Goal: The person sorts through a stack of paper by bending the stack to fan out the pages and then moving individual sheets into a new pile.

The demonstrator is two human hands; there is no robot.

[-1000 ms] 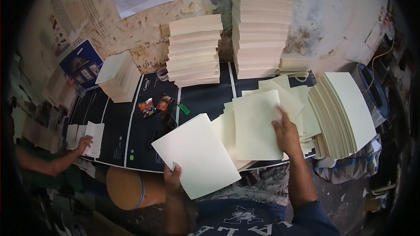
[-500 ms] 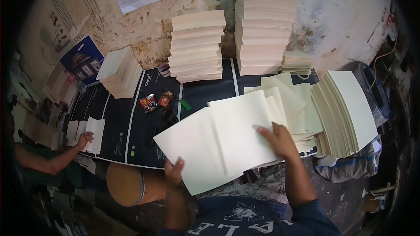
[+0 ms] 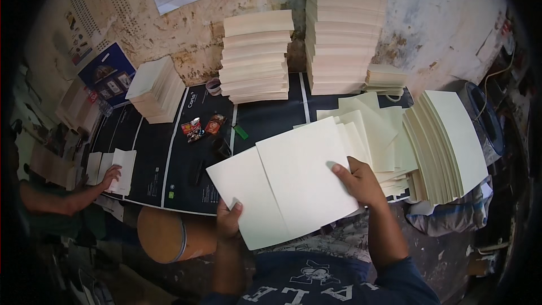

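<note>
Two overlapping cream paper sheets [image 3: 305, 175], perhaps small bundles, are held out in front of me above the table's near edge. My left hand [image 3: 229, 218] grips the lower left corner of the left sheet, thumb on top. On the other side, my right hand [image 3: 360, 182] pinches the right edge with its thumb on top and its fingers hidden underneath. The right sheet lies over the left one. Just beyond my right hand, loose cream sheets [image 3: 375, 135] spread across the table, beside a leaning row of folded paper bundles [image 3: 437, 147].
On the black-covered table [image 3: 262, 118] stand a tall paper stack [image 3: 347, 39], a medium stack [image 3: 257, 59] and a lower stack [image 3: 155, 90]. Snack packets [image 3: 203, 127] and a dark cup [image 3: 220, 148] lie mid-table. At left, a co-worker's hand [image 3: 111, 177] rests on papers. Below stands a brown drum [image 3: 164, 237].
The right sheet has slid left over the other, so they overlap more and their lower edges nearly line up. My left hand has moved slightly right. The co-worker's hand has shifted slightly.
</note>
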